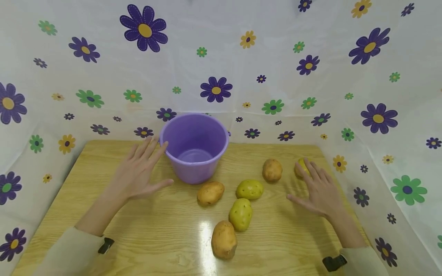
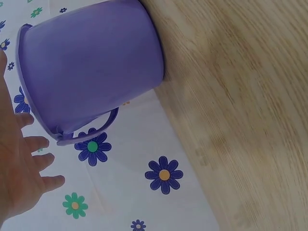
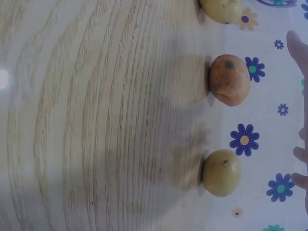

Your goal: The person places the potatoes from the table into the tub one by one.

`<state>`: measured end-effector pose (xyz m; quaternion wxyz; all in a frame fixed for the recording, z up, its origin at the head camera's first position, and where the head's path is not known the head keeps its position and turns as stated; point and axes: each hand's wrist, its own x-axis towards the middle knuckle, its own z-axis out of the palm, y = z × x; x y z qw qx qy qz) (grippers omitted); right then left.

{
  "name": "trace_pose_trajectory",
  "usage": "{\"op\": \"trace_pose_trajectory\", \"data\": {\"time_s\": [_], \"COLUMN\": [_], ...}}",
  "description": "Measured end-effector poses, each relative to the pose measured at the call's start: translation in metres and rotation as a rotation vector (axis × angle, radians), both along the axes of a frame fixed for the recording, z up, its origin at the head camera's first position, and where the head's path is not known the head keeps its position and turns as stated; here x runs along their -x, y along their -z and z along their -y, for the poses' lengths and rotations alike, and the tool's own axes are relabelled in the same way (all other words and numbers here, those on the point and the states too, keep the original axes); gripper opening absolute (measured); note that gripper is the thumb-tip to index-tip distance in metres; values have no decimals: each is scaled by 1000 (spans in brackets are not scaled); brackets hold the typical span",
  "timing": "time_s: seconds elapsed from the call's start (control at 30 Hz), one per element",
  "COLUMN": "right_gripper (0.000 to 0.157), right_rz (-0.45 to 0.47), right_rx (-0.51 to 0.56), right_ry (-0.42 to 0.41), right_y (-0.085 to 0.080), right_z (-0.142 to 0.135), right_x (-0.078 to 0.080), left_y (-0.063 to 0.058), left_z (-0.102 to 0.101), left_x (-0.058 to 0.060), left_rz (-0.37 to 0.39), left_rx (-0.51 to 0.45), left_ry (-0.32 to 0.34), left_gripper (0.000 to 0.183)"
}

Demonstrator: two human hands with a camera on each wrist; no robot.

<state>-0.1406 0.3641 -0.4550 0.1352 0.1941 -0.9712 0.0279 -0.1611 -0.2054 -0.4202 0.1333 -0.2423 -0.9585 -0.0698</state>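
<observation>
A purple bucket [image 1: 195,168] stands upright at the back of the wooden table. Beside its left rim is my left hand [image 1: 139,170], fingers spread and holding nothing. In the left wrist view the bucket's handle [image 2: 96,134] hangs down its side. My right hand [image 1: 319,191] hovers over the table's right side, fingers extended, partly hiding a yellow-green potato [image 1: 302,167]. Left of that hand sits a brown potato [image 1: 272,170]. Two more yellow-green potatoes [image 1: 250,189] lie mid-table. One brown potato [image 1: 210,193] is just in front of the bucket, another [image 1: 224,240] nearer me.
White cloth [image 1: 221,57] printed with flowers hangs behind the table and along both sides. Bare wood [image 1: 165,237] shows at the front left of the tabletop. Each wrist wears a dark strap buckle [image 1: 105,245] at the sleeve.
</observation>
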Motion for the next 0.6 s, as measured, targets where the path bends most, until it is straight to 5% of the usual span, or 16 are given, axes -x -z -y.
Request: {"op": "trace_pose_trajectory", "data": {"time_s": [0.27,0.6], "right_gripper": [108,105], "right_rz": [-50,34], "right_rx": [-51,-80], "right_ry": [-43,0], "right_y": [9,11], "right_z": [-15,-28], "right_x": [22,33], "left_y": [-1,-1], "left_z": [-9,-13], "left_x": [11,21], "left_rz": [60,55], "left_rx": [0,6], "left_ry": [-17,-13], "left_gripper": [102,101]}}
